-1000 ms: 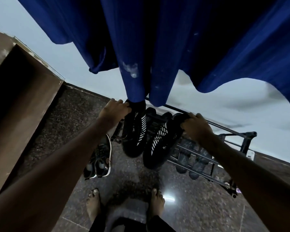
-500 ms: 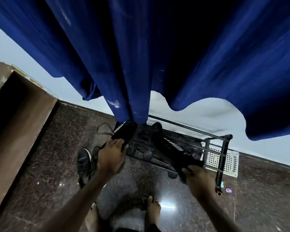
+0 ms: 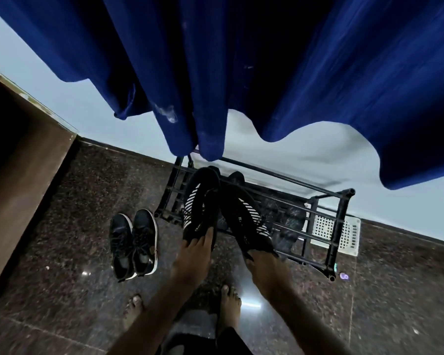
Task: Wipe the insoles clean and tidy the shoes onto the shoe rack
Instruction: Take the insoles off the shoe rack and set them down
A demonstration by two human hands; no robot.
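My left hand (image 3: 194, 254) grips the heel of a black shoe with white stripes (image 3: 199, 203). Its toe points away, over the left end of the black metal shoe rack (image 3: 338, 221). My right hand (image 3: 263, 262) grips the heel of the matching striped shoe (image 3: 244, 216), held beside the first above the rack's front bars. A second pair, black sneakers with white soles (image 3: 133, 244), stands on the dark floor left of the rack. More dark footwear lies on a lower shelf, partly hidden.
A blue curtain (image 3: 241, 73) hangs over the rack's back edge. A brown wooden cabinet (image 3: 18, 175) stands at the left. A white perforated basket (image 3: 336, 234) sits behind the rack's right end. My bare feet (image 3: 231, 301) stand on the polished granite floor in front.
Both hands have shifted from the shoes' tops to their heels, and the striped pair now points toe-first over the rack. The camera has swung, bringing the sneakers on the floor into full view.
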